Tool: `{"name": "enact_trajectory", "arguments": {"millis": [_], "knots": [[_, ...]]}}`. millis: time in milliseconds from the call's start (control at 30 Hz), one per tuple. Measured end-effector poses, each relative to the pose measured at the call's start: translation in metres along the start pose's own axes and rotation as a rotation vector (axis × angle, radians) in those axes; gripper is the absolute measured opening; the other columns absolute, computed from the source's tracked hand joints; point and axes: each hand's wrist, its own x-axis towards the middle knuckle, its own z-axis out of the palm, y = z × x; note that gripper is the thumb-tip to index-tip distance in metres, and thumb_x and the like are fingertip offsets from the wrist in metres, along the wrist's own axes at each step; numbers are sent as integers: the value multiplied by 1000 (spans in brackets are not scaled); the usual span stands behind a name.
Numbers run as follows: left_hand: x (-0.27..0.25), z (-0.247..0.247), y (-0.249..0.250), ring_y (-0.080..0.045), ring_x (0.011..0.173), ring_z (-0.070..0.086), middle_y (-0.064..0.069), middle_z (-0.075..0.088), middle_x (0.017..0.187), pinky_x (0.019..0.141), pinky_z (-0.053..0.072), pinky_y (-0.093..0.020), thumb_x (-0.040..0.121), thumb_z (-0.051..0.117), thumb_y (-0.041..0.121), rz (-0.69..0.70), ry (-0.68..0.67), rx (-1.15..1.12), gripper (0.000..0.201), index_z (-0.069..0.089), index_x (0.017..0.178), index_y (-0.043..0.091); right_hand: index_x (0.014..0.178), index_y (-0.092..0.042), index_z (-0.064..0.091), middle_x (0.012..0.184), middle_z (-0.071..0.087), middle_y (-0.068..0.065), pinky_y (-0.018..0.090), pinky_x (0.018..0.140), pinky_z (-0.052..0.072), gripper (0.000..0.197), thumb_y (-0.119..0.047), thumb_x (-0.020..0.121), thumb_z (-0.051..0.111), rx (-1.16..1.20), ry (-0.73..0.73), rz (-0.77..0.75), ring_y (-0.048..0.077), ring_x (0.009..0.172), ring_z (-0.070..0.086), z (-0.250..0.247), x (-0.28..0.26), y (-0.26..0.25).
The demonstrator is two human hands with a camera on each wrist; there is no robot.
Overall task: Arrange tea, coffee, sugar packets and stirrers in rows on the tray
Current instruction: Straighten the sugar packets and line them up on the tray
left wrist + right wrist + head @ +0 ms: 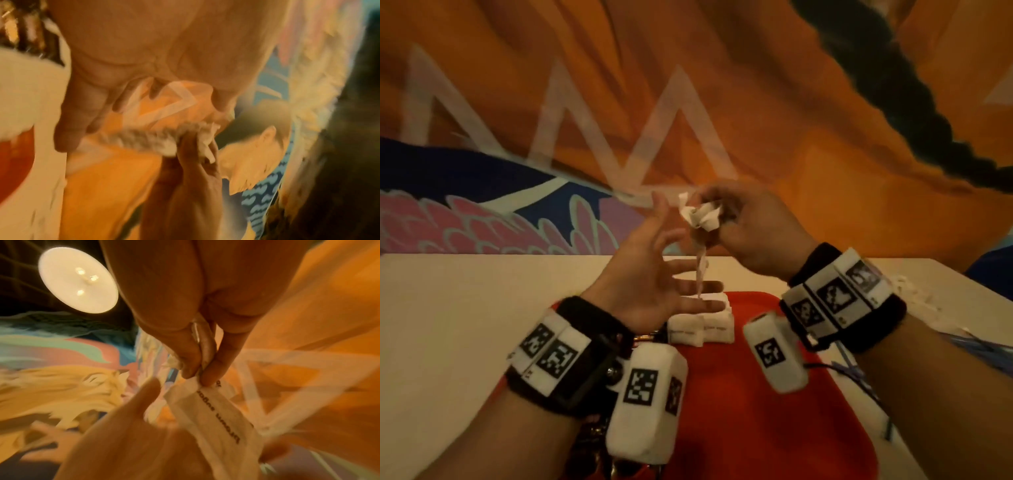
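Sugar step: our right hand (753,229) pinches bunched sugar packets (702,214) above the red tray (756,411); left hand (654,277) splayed, holding nothing. Next, we'd lay 1 beside the row (702,329).

We see a flat red plastic tray (756,394) on a cream tabletop (465,325), white paper packets (702,330) with dark print, and an orange mural wall (756,85) with pale zigzags.
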Motion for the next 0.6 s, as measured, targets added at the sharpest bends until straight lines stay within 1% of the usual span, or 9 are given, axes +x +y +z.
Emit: {"name": "enact_trajectory", "arguments": {"millis": [67, 100, 167, 233, 267, 333, 400, 500, 600], "knots": [[-3, 5, 1, -40, 118, 62, -18, 62, 133, 88, 56, -55, 92, 42, 70, 54, -93, -204, 72, 58, 136, 15, 98, -29, 68, 89, 68, -8, 13, 67, 44, 34, 0, 80, 63, -97, -2, -74, 8, 78, 61, 25, -3, -9], [-4, 7, 2, -34, 119, 63, -17, 63, 133, 86, 59, -48, 96, 41, 65, 103, -63, -259, 68, 58, 137, 13, 102, -27, 68, 87, 66, -11, 12, 65, 38, 36, 1, 79, 61, -131, -10, -106, 5, 75, 57, 35, -4, -12], [-2, 6, 4, -27, 121, 63, -15, 62, 135, 90, 58, -39, 99, 43, 58, 179, 50, -307, 63, 57, 139, 11, 110, -26, 62, 89, 60, -14, 21, 71, 38, 38, -2, 81, 58, -181, -17, -128, 5, 77, 51, 48, -5, -15], [2, 0, 7, -26, 122, 62, -14, 60, 137, 98, 53, -37, 100, 45, 54, 198, 105, -340, 60, 55, 141, 10, 119, -29, 50, 99, 59, -12, 40, 83, 43, 40, -12, 83, 55, -220, -6, -114, 12, 92, 53, 54, -7, -15], [2, -2, 9, -27, 122, 62, -15, 60, 137, 98, 53, -37, 101, 45, 51, 200, 121, -348, 59, 53, 142, 9, 122, -31, 45, 108, 60, -11, 47, 89, 44, 41, -18, 84, 53, -208, -1, -113, 15, 103, 53, 56, -9, -15], [3, -4, 12, -28, 116, 64, -19, 61, 133, 90, 57, -35, 103, 47, 39, 227, 133, -350, 52, 50, 143, 6, 123, -33, 39, 117, 58, -8, 50, 94, 44, 41, -25, 85, 52, -126, 14, -143, 15, 116, 52, 58, -14, -12], [4, -4, 13, -27, 105, 66, -19, 63, 121, 84, 58, -33, 104, 48, 27, 287, 144, -333, 44, 52, 139, 1, 123, -29, 41, 113, 59, -6, 46, 89, 49, 41, -19, 88, 59, -33, 58, -192, 14, 111, 56, 59, -18, -10], [6, -1, 10, -19, 72, 67, -14, 66, 89, 65, 58, -25, 103, 47, 14, 340, 141, -341, 24, 59, 119, 0, 120, -18, 49, 107, 64, -5, 40, 82, 55, 43, -7, 83, 69, 111, 200, -221, 12, 100, 64, 59, -22, -6], [8, -2, 8, -18, 65, 66, -12, 66, 82, 59, 56, -25, 101, 48, 6, 391, 184, -328, 22, 60, 119, 5, 115, -15, 57, 109, 66, -6, 35, 87, 56, 39, -7, 81, 74, 197, 267, -182, 10, 102, 66, 60, -22, -1]]}}
